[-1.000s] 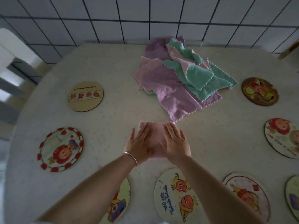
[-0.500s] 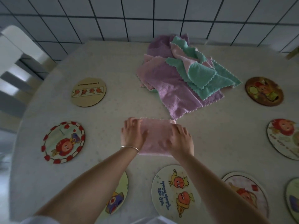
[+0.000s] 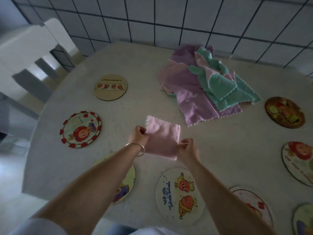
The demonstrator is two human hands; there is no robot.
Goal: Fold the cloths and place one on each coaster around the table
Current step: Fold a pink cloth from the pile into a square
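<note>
A folded pink cloth is held just above the table in front of me. My left hand pinches its left edge and my right hand pinches its lower right corner. A heap of unfolded purple, pink and green cloths lies at the back of the table. Round picture coasters ring the table: a tan one, a red-bordered one, one partly under my left arm, a white one with two orange figures, and others on the right. No coaster has a cloth on it.
The pale speckled table stands against a white tiled wall. A white chair stands at the far left corner. Another coaster shows at the bottom right edge.
Both hands were pressing flat on the folded pink cloth; they have since gripped its sides and lifted it off the table. My view has shifted left.
</note>
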